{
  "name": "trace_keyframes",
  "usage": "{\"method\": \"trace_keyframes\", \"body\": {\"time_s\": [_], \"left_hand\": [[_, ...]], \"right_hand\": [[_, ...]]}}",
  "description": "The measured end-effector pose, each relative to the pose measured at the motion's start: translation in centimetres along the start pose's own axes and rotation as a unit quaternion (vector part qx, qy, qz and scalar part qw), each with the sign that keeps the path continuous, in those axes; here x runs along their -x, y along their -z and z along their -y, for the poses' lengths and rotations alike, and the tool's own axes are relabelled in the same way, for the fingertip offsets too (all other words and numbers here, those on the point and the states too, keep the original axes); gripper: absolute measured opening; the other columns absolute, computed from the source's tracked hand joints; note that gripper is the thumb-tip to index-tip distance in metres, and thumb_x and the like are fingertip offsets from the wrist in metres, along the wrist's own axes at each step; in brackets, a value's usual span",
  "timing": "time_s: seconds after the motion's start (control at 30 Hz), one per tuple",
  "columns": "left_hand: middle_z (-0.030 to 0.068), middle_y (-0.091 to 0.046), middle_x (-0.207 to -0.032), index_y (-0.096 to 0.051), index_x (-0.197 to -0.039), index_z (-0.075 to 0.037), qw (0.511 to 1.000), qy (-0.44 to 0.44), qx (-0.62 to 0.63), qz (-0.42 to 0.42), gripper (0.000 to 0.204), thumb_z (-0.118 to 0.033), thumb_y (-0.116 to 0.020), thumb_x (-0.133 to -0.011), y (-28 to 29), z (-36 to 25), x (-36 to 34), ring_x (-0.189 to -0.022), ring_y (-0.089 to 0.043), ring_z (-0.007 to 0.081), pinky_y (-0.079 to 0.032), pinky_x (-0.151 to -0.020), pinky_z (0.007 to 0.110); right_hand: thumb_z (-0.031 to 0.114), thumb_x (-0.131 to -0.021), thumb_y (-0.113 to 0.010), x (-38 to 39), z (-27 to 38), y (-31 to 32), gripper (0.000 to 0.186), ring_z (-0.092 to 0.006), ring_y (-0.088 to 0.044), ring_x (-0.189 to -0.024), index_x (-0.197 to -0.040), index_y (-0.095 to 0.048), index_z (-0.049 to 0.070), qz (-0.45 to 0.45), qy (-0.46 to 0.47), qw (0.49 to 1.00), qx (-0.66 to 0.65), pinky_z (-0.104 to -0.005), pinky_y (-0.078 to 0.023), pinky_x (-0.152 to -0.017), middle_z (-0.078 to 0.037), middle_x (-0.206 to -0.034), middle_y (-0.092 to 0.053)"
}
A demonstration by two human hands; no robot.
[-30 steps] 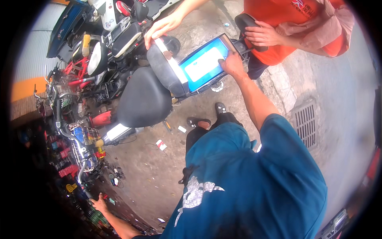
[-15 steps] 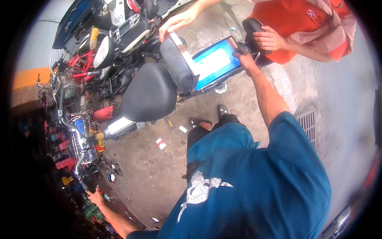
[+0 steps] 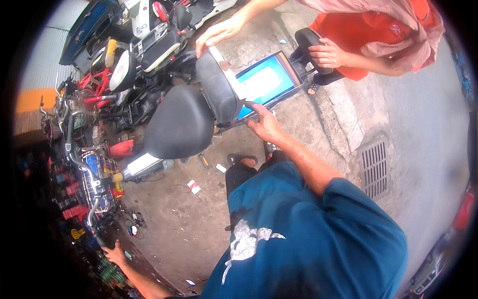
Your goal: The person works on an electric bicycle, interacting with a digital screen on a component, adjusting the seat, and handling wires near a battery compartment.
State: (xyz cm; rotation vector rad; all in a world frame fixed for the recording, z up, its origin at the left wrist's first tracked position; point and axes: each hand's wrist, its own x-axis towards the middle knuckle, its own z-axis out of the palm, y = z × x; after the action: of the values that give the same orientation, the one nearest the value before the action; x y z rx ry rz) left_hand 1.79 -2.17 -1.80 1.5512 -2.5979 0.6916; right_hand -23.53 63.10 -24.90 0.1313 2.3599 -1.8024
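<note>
An electric bike stands across the view with a large black saddle [image 3: 181, 122]. Behind the saddle, a padded rear seat [image 3: 216, 87] is tipped up beside an open compartment with a blue and white panel [image 3: 266, 79] in it. My right hand [image 3: 266, 123] is at the near side of the compartment, by the seat's lower corner; index finger and thumb are apart and the other fingers are partly hidden. At the lower left, my left hand [image 3: 117, 254] is wrapped around the end of the handlebar [image 3: 94, 217], thumb raised.
Across the bike, a person in orange [image 3: 358, 35] rests one hand [image 3: 219, 34] on the tipped seat and another [image 3: 326, 54] on a black backrest [image 3: 309, 42]. Parked bikes [image 3: 144, 55] crowd the upper left. A drain grate [image 3: 374, 168] lies at right; a screwdriver-like tool [image 3: 204, 160] lies on the ground.
My right hand has moved left from the compartment's far end to the near edge by the tipped seat. My left hand stays on the handlebar; the other person's hands keep their places.
</note>
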Motion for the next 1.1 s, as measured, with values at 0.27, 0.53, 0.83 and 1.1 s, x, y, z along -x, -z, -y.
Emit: {"method": "trace_keyframes", "body": {"time_s": [0.27, 0.53, 0.83, 1.1], "left_hand": [[0.0328, -0.033, -0.136, -0.018, -0.147, -0.009, 1.0, 0.002, -0.028, 0.005, 0.101, -0.052, -0.069, -0.072, 0.0, 0.1, -0.2, -0.124, -0.034, 0.0508, -0.03, -0.105, 0.053], [0.0298, -0.042, -0.13, -0.023, -0.146, -0.011, 0.992, 0.056, 0.106, 0.049, 0.096, -0.045, -0.073, -0.071, 0.0, 1.2, -2.3, -0.106, -0.056, 0.0378, -0.05, -0.086, 0.041], [0.0278, -0.041, -0.134, -0.022, -0.147, -0.011, 0.996, 0.028, 0.081, 0.013, 0.099, -0.043, -0.074, -0.069, -2.3, 4.2, -4.2, -0.105, -0.057, 0.0363, -0.05, -0.084, 0.042], [0.0239, -0.048, -0.127, -0.026, -0.145, -0.008, 0.964, 0.028, 0.252, 0.085, 0.096, -0.039, -0.076, -0.069, 0.4, 1.6, -2.7, -0.09, -0.061, 0.0298, -0.052, -0.075, 0.037]], "right_hand": [[0.03, -0.079, -0.064, -1.9, -2.5, -0.7, 0.064, -0.0367, -0.035, -0.129, -0.134, -0.043, 0.004, 0.077, -0.025, 0.952, 0.296, -0.0509, -0.031, -0.104, -0.021, -0.138, -0.04], [0.032, -0.081, -0.062, -1.0, -4.1, -0.8, 0.073, -0.0341, -0.019, -0.14, -0.14, -0.033, -0.001, 0.155, 0.019, 0.864, 0.479, -0.0537, -0.026, -0.108, -0.019, -0.149, -0.026], [0.033, -0.08, -0.066, -0.8, -2.8, -0.7, 0.078, -0.0341, -0.017, -0.141, -0.141, -0.03, 0.001, 0.194, -0.011, 0.85, 0.489, -0.0509, -0.027, -0.109, -0.018, -0.15, -0.024], [0.032, -0.076, -0.066, -1.5, -2.5, -0.5, 0.076, -0.0342, -0.024, -0.138, -0.138, -0.035, -0.001, 0.197, -0.01, 0.842, 0.502, -0.0488, -0.033, -0.106, -0.02, -0.146, -0.03]]}}
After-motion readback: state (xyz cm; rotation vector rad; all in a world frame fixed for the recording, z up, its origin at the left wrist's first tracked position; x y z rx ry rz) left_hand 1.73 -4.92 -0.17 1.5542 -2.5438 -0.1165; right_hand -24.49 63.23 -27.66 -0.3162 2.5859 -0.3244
